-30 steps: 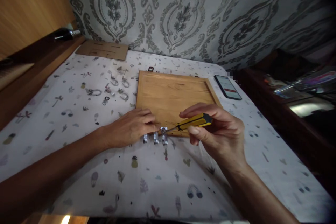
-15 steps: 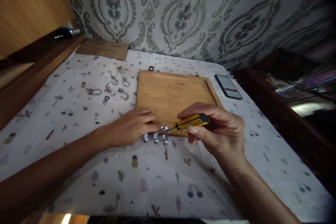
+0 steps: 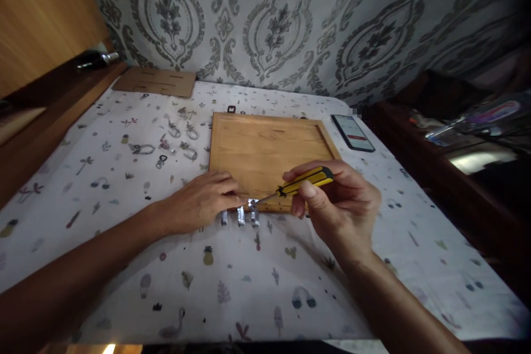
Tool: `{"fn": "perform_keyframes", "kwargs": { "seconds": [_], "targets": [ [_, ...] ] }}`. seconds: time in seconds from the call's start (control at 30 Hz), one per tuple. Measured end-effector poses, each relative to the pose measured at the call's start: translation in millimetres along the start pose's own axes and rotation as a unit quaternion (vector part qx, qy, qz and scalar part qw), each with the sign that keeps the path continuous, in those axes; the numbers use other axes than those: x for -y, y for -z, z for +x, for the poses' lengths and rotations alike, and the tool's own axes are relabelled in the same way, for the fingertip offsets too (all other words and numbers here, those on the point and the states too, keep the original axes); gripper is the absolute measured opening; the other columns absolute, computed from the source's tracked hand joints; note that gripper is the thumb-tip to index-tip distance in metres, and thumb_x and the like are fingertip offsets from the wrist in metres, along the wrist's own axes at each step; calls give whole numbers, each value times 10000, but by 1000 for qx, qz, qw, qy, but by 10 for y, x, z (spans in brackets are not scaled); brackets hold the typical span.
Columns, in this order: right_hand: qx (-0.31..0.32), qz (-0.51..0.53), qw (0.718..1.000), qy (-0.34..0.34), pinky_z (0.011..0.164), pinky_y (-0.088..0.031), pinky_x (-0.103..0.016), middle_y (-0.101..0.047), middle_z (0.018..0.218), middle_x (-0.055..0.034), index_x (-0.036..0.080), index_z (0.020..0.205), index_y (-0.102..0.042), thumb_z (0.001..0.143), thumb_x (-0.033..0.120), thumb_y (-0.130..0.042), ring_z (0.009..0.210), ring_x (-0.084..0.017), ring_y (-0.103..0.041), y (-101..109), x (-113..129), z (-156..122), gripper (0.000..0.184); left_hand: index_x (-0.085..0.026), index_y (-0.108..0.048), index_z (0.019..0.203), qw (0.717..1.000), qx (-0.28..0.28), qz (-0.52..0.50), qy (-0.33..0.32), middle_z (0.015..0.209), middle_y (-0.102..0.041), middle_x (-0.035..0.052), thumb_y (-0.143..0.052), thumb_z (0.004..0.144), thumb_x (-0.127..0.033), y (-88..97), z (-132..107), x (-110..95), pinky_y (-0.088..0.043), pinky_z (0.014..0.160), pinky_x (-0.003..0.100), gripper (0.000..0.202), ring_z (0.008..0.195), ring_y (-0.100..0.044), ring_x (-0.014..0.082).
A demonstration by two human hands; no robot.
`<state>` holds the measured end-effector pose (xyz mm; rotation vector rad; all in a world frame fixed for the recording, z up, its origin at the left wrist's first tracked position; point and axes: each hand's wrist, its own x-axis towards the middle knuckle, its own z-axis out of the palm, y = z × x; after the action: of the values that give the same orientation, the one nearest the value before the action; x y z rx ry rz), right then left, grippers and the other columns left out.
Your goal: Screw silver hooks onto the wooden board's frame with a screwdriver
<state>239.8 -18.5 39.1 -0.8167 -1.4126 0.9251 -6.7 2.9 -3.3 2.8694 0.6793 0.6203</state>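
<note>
A wooden board with a raised frame lies on the patterned cloth. Silver metal hooks stick out from its near edge. My left hand is curled over the board's near left corner, fingertips pressed at the hook bracket. My right hand is closed round a yellow and black screwdriver. The screwdriver's thin shaft slants down to the left and its tip rests at the bracket beside the left fingertips.
Several loose metal rings and clips lie left of the board. A phone lies at its far right corner. A slotted cardboard sheet sits by the wall. A wooden ledge runs along the left, a dark cluttered shelf along the right.
The view has shifted slightly, so everything sits a little lower left. My right hand has tilted the screwdriver handle up a bit; the tip stays at the bracket.
</note>
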Motion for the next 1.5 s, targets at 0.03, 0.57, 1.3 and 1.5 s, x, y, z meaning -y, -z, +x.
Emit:
{"fn": "perform_keyframes", "kwargs": {
  "seconds": [0.03,0.57,1.3,1.5],
  "targets": [
    [1,-2,1000,-3,373,-550,-230,-821,857,-22,236,871,-749,842,391,-886,410,-92,-620,-3,6,-2,210,-193,-711,1266,1000,4,1,3,1012,-693,65,-428,1090,-85,0,0,-2,-468,804,310,350,930,-597,205],
    [20,5,1000,-9,392,-567,-210,-796,867,-12,222,848,-701,837,371,-893,424,-77,-630,-39,43,10,243,-206,-691,1313,1000,7,2,4,992,-691,60,-407,1083,-67,-27,-13,11,-484,810,320,390,930,-605,204],
    [124,-25,990,-66,479,-622,-234,-799,955,-30,222,1018,-762,901,436,-822,504,-94,-693,47,169,122,252,-184,-713,1239,999,13,29,0,968,-685,56,-405,1045,-19,3,-4,3,-480,772,314,400,896,-596,201],
    [40,-23,999,-9,369,-542,-236,-804,886,-15,238,820,-683,804,414,-912,406,-80,-592,21,98,106,290,-161,-716,1236,1000,3,13,-6,965,-676,67,-424,1043,-7,28,5,-11,-475,790,314,383,921,-607,207]
  ]
}}
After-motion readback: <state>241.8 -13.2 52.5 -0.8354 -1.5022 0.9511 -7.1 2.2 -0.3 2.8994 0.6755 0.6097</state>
